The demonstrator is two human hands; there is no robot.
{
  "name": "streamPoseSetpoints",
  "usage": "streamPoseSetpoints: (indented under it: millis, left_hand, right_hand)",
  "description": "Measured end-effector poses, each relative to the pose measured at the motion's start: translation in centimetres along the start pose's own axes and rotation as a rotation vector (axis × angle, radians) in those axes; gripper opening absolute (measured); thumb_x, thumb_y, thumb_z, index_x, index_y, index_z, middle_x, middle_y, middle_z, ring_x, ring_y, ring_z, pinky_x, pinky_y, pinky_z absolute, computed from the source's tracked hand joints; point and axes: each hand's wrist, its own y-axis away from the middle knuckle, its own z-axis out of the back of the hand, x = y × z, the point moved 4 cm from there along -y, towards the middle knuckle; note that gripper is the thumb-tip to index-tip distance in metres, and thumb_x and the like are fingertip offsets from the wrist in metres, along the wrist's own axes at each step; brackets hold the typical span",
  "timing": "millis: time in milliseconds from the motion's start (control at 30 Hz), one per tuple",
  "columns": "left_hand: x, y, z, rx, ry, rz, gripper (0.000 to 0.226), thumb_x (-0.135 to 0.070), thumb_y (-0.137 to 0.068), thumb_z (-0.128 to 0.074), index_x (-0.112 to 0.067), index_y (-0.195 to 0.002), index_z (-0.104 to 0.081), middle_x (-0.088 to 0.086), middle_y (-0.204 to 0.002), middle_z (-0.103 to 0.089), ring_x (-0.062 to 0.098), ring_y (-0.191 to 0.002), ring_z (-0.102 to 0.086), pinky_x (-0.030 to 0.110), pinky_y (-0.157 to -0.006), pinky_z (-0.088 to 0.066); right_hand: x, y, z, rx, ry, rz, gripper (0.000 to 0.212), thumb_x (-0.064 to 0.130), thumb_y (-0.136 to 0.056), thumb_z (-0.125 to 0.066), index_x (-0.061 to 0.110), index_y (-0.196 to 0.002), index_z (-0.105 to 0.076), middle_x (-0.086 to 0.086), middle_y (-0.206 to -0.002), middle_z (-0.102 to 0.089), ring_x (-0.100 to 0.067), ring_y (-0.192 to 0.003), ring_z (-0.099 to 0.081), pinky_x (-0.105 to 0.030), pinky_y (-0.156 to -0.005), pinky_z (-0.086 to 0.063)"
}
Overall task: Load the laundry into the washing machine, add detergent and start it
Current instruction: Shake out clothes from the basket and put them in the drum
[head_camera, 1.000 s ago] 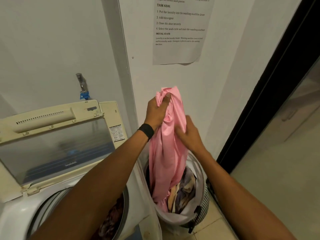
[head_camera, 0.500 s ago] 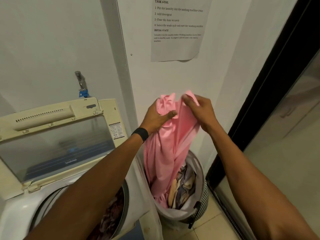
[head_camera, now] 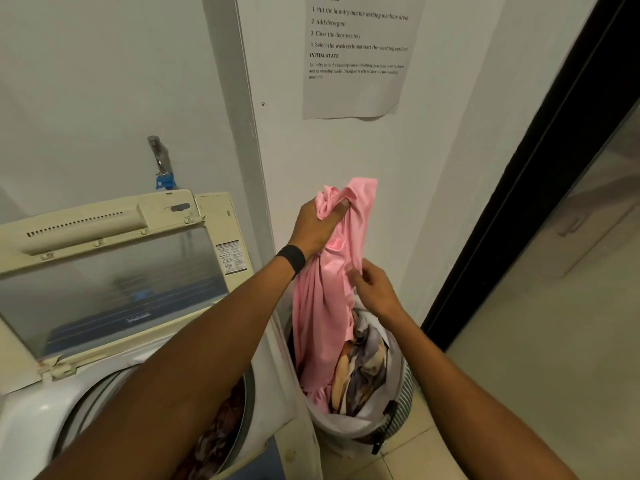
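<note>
Above the laundry basket (head_camera: 398, 415) our left hand (head_camera: 317, 225) clutches the pink garment (head_camera: 318, 317) by its top; our right hand (head_camera: 375, 292) pinches its edge lower. Its hem trails inside the basket.

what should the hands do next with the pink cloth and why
Probably raise the pink fabric garment clear of the round striped laundry basket: the left hand grips its top, the right hand pinches it lower, but its tail lies in the basket, beside the washer's open drum.

Basket (head_camera: 406, 393), washer (head_camera: 27, 420) on tiled floor (head_camera: 419, 459)
</note>
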Motion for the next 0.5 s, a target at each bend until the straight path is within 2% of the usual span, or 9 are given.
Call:
streamPoseSetpoints:
  millis: [67,100,167,233,300,367,433,467,500]
  left_hand:
    - [0.6,0.1,0.5,-0.07,0.028,0.024,0.033,-0.044,-0.094,-0.073,-0.011,-0.091,-0.067,-0.001,-0.078,-0.064,0.013,-0.07,-0.06,0.022,-0.063,-0.047]
    - [1.0,0.1,1.0,-0.104,0.03,0.032,0.034,-0.044,-0.091,-0.076,-0.011,-0.087,-0.067,-0.002,-0.074,-0.062,0.01,-0.065,-0.057,0.02,-0.06,-0.045]
    - [1.7,0.0,2.1,-0.107,0.005,0.005,0.039,-0.046,-0.085,-0.082,-0.011,-0.079,-0.065,-0.002,-0.069,-0.061,0.008,-0.058,-0.053,0.021,-0.057,-0.042]
    - [2.1,0.1,2.5,-0.043,-0.023,-0.03,0.044,-0.047,-0.08,-0.086,-0.008,-0.082,-0.067,0.0,-0.071,-0.062,0.008,-0.06,-0.054,0.022,-0.059,-0.043]
    - [1.5,0.6,2.4,0.0,-0.019,-0.08,0.047,-0.046,-0.077,-0.088,-0.007,-0.084,-0.062,-0.001,-0.072,-0.058,0.006,-0.061,-0.052,0.02,-0.059,-0.042]
    - [0.7,0.6,1.9,0.048,-0.004,-0.138,0.057,-0.05,-0.076,-0.088,-0.006,-0.099,-0.06,0.003,-0.089,-0.065,0.012,-0.076,-0.06,0.022,-0.07,-0.049]
    - [-0.1,0.6,1.2,0.13,0.007,-0.166,0.056,-0.046,-0.079,-0.086,-0.022,-0.123,-0.061,-0.001,-0.121,-0.07,0.011,-0.108,-0.067,0.02,-0.092,-0.053]
    - [-0.3,0.5,0.8,0.16,0.023,-0.159,0.058,-0.042,-0.081,-0.086,-0.029,-0.13,-0.058,-0.004,-0.13,-0.068,0.01,-0.117,-0.065,0.022,-0.099,-0.052]
    - [-0.2,0.4,0.3,0.172,0.037,-0.131,0.057,-0.038,-0.082,-0.086,-0.03,-0.131,-0.059,-0.004,-0.13,-0.069,0.011,-0.117,-0.066,0.026,-0.1,-0.054]
  right_hand:
    - [-0.7,-0.4,0.9,-0.084,-0.094,-0.099,0.026,0.032,-0.107,-0.049,0.012,-0.105,-0.065,-0.011,-0.1,-0.071,-0.03,-0.093,-0.068,-0.056,-0.089,-0.056]
    - [-0.1,-0.7,1.8,-0.137,-0.13,-0.122,0.026,0.031,-0.107,-0.047,0.013,-0.101,-0.064,-0.009,-0.096,-0.07,-0.028,-0.089,-0.066,-0.052,-0.085,-0.058]
    - [2.1,-1.6,4.2,-0.231,-0.185,-0.108,0.023,0.025,-0.105,-0.046,0.018,-0.088,-0.059,0.0,-0.085,-0.065,-0.019,-0.081,-0.058,-0.037,-0.071,-0.049]
    - [6.2,-3.0,6.6,-0.282,-0.201,-0.014,0.025,0.018,-0.103,-0.047,0.022,-0.079,-0.054,0.008,-0.077,-0.057,-0.008,-0.071,-0.05,-0.029,-0.065,-0.041]
    - [11.1,-4.3,8.3,-0.294,-0.189,0.156,0.022,0.016,-0.101,-0.053,0.02,-0.08,-0.06,0.009,-0.077,-0.058,-0.001,-0.068,-0.05,-0.023,-0.066,-0.042]
    - [15.1,-5.6,8.9,-0.263,-0.194,0.273,0.005,0.015,-0.095,-0.065,0.015,-0.091,-0.068,0.008,-0.087,-0.066,0.001,-0.074,-0.057,-0.02,-0.073,-0.048]
    - [16.9,-6.9,8.5,-0.179,-0.188,0.288,0.013,0.016,-0.088,-0.077,0.013,-0.096,-0.067,0.006,-0.09,-0.068,-0.002,-0.078,-0.062,-0.022,-0.073,-0.053]
    - [16.9,-7.2,7.8,-0.117,-0.168,0.253,0.019,0.018,-0.085,-0.081,0.012,-0.095,-0.066,0.003,-0.088,-0.068,-0.006,-0.077,-0.064,-0.026,-0.071,-0.055]
    - [16.6,-7.3,7.1,-0.055,-0.15,0.227,0.023,0.021,-0.084,-0.083,0.01,-0.094,-0.066,-0.001,-0.087,-0.068,-0.011,-0.077,-0.065,-0.03,-0.071,-0.056]
